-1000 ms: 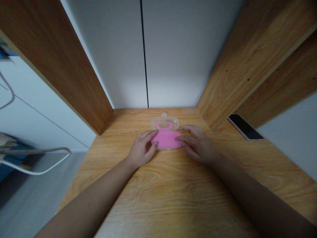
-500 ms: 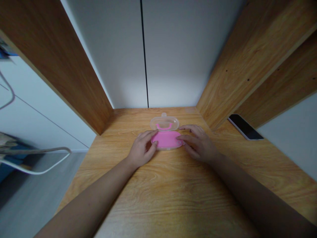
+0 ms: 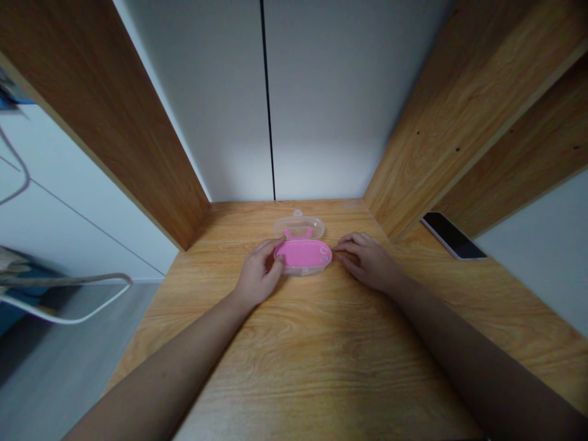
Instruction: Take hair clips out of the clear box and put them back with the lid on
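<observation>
An oval clear plastic box with a pink inner tray lies on the wooden tabletop. Its transparent lid, which has a pink handle, is folded open at the back. Two small ring shapes show at the tray's right end. My left hand grips the box's left end, fingers at the back edge and thumb at the front. Just off the right end is my right hand, fingers extended and slightly bent, holding nothing. Whether its fingertips touch the box I cannot tell.
A dark-screened phone lies on the right, beyond a wooden upright. Another wooden panel stands at left, with a pale panel at the back. A white cable loops over the floor at left.
The box has shifted slightly left and tilted a little, with my left hand on it. My right hand has drawn back from over the tray's right end, uncovering the ring shapes.
</observation>
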Tool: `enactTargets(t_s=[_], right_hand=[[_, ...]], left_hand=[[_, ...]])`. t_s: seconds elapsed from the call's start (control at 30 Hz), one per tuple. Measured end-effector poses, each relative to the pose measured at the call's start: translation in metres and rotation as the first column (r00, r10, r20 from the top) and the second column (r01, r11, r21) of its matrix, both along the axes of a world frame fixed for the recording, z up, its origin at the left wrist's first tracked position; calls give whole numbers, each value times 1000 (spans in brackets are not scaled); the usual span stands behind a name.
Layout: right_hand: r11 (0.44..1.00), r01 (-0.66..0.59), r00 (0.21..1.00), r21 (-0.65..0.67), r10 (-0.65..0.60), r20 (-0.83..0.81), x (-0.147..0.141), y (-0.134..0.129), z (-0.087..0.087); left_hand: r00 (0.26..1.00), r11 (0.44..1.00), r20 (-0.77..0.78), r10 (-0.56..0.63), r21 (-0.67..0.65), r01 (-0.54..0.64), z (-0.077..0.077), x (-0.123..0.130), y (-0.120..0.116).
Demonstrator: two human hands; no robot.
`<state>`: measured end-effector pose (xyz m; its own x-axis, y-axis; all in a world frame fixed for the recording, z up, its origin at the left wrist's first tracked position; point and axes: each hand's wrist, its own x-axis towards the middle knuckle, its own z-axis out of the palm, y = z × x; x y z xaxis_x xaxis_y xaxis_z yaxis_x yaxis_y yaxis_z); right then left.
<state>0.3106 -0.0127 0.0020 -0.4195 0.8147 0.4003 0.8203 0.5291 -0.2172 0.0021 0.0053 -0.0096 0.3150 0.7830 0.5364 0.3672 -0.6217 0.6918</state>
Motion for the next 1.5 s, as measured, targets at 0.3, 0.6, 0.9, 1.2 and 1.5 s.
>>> enactTargets(t_s=[0.3, 0.6, 0.9, 1.2, 1.5], right_hand=[[993, -98, 995, -61, 100, 27, -9, -3, 2], [988, -141, 989, -68, 138, -43, -11, -2, 3], [981, 32, 985, 191, 2, -174, -14, -8, 16], [971, -42, 986, 237, 78, -145, -23, -15, 18], [966, -95, 988, 241, 122, -98, -26, -15, 16]], left_hand=[[999, 1000, -37, 19, 2, -19, 1, 1, -1], [999, 1000, -36, 13, 9, -12, 3, 0, -1], [999, 1000, -35, -3, 1, 3, 3, 0, -2], [977, 990, -176, -118, 60, 131, 7, -1, -8], [965, 979, -218, -147, 107, 174, 6, 0, -9]])
